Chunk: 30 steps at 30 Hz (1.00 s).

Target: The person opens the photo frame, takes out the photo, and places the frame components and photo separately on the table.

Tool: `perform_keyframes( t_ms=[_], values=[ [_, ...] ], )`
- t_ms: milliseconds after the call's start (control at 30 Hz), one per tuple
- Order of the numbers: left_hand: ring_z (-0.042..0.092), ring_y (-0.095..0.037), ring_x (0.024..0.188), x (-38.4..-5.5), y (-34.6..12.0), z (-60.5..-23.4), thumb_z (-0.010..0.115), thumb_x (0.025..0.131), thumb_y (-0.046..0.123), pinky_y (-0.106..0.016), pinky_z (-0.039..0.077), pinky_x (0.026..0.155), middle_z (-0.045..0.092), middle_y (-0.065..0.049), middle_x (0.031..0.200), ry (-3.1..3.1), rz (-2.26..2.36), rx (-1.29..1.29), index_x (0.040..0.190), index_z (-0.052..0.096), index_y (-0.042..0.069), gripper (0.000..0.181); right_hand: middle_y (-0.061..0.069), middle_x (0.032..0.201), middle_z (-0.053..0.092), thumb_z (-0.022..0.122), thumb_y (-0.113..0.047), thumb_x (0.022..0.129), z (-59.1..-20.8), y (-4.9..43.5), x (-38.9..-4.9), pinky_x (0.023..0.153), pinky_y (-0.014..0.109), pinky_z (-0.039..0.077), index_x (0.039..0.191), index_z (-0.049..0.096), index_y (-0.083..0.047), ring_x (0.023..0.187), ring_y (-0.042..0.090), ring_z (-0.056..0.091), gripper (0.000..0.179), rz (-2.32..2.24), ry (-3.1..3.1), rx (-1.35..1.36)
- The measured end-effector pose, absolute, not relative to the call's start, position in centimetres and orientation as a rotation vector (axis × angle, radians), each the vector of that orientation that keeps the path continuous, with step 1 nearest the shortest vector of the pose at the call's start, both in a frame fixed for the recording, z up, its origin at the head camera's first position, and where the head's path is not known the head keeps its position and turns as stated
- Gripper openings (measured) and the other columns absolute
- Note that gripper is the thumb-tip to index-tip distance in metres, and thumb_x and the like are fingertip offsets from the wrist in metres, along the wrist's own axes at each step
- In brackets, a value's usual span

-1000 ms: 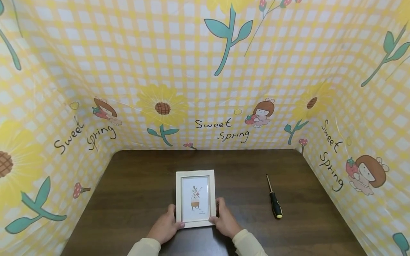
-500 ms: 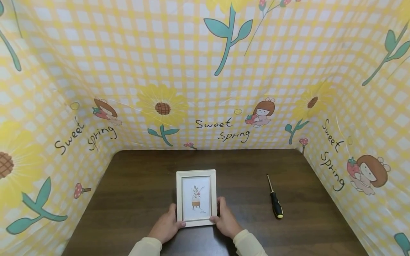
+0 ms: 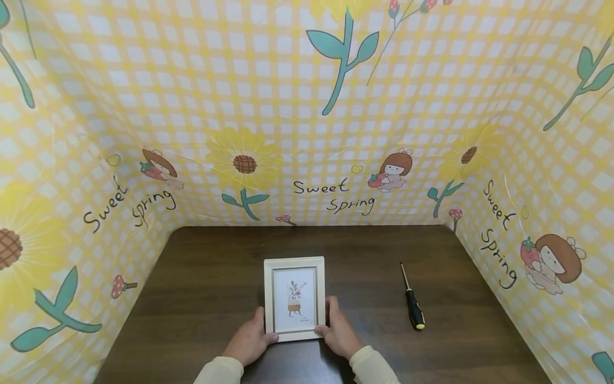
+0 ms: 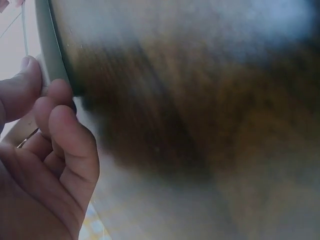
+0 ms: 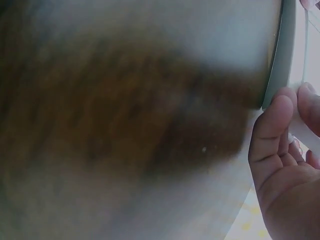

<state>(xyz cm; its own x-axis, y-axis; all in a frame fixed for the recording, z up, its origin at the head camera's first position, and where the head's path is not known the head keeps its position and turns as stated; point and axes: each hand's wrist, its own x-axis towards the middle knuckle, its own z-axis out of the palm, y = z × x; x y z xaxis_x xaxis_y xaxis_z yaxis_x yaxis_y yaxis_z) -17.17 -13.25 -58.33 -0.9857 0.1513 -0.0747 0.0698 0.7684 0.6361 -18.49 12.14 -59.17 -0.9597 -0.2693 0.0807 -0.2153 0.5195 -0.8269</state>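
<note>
A cream picture frame (image 3: 295, 262) with a potted-plant print faces up toward me in the head view, its top edge leaning away. My left hand (image 3: 247, 337) grips its lower left corner, thumb on the front border. At the lower right side my right hand (image 3: 339, 332) holds it the same way. In the left wrist view, the left fingers (image 4: 75, 145) curl at the edge of the picture frame (image 4: 47, 45). The right wrist view has the right fingers (image 5: 270, 120) against the opposite edge. What lies behind the frame is hidden.
A screwdriver (image 3: 413, 309) with a black and yellow handle lies on the dark wooden table (image 3: 201, 277), right of the frame. Yellow checked cloth (image 3: 268, 117) with flower prints encloses the table at the back and both sides.
The picture frame has shifted very slightly to the right in the head view, with both hands still holding it. The screwdriver lies where it was on the table.
</note>
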Motion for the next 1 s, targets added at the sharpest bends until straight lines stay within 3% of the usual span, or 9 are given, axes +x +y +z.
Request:
perform_keyframes(
  t_ms=[333, 567, 1000],
  values=[
    [0.066, -0.038, 0.089, -17.25, -13.22, -58.11, 0.082, 0.084, 0.024, -0.056, 0.05, 0.079, 0.068, -0.019, 0.099, 2.858, 1.007, 0.211, 0.123, 0.049, 0.001, 0.057, 0.002, 0.101, 0.061, 0.074, 0.003, 0.087, -59.33, 12.26, -18.59, 0.083, 0.037, 0.048, 0.123, 0.039, -0.007, 0.092, 0.016, 0.058, 0.051, -1.445, 2.717, -0.462],
    [0.066, -0.039, 0.088, -17.15, -13.36, -58.36, 0.083, 0.082, 0.023, -0.056, 0.05, 0.078, 0.068, -0.019, 0.097, 2.875, 1.023, 0.254, 0.122, 0.05, 0.0, 0.057, 0.0, 0.095, 0.061, 0.077, 0.002, 0.085, -59.55, 12.3, -18.48, 0.078, 0.036, 0.048, 0.119, 0.04, -0.009, 0.087, 0.015, 0.058, 0.051, -1.424, 2.748, -0.478],
    [0.067, -0.038, 0.09, -17.27, -13.38, -58.55, 0.084, 0.081, 0.022, -0.057, 0.051, 0.08, 0.07, -0.017, 0.098, 2.88, 1.035, 0.267, 0.125, 0.054, -0.001, 0.058, 0.001, 0.098, 0.064, 0.077, 0.0, 0.085, -59.12, 12.4, -18.24, 0.083, 0.04, 0.049, 0.119, 0.04, -0.011, 0.091, 0.017, 0.059, 0.051, -1.391, 2.751, -0.506]
  ],
)
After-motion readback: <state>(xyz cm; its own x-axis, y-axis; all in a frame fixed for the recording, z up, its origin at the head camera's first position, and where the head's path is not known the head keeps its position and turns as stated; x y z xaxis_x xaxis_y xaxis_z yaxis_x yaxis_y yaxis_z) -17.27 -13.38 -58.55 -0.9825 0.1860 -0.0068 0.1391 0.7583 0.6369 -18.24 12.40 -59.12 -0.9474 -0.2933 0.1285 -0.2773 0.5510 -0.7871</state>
